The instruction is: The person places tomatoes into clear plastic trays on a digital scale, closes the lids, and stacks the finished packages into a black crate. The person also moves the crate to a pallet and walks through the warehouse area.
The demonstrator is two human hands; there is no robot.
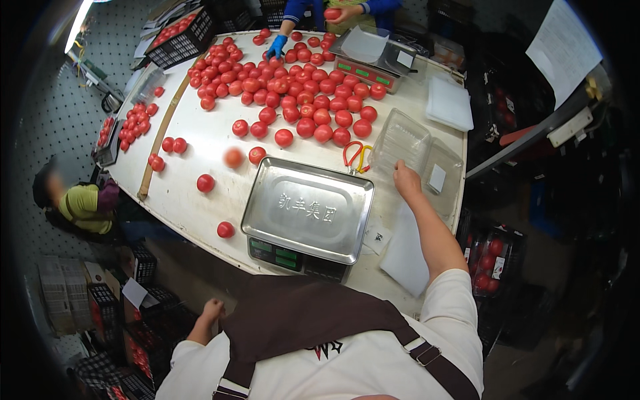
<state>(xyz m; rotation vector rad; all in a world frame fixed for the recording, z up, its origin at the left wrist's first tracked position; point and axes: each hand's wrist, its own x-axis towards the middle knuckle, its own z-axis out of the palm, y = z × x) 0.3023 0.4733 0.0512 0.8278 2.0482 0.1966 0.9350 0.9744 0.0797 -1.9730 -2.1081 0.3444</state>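
Observation:
My right hand [407, 179] is at the near edge of a clear plastic tray [402, 137], its fingers curled. Whether they grip the rim is hidden. Partly under that tray lies a clear plastic container [447, 159] with a white label [436, 178]. Left of the hand are scissors [356, 157] with red and yellow handles. My left hand [213, 309] hangs low beside my brown apron [310, 315], off the table, fingers curled and nothing visible in them. Before me stands a digital scale with a bare steel pan [307, 210]. Beyond it, many loose tomatoes [305, 127] cover the table.
Across the table, a person's blue-gloved hand [276, 47] touches tomatoes near a second scale [370, 55]; their other hand [347, 14] holds one. Another person [85, 205] is at left. One tomato [233, 157] is blurred. White sheets [407, 255] lie under my right forearm.

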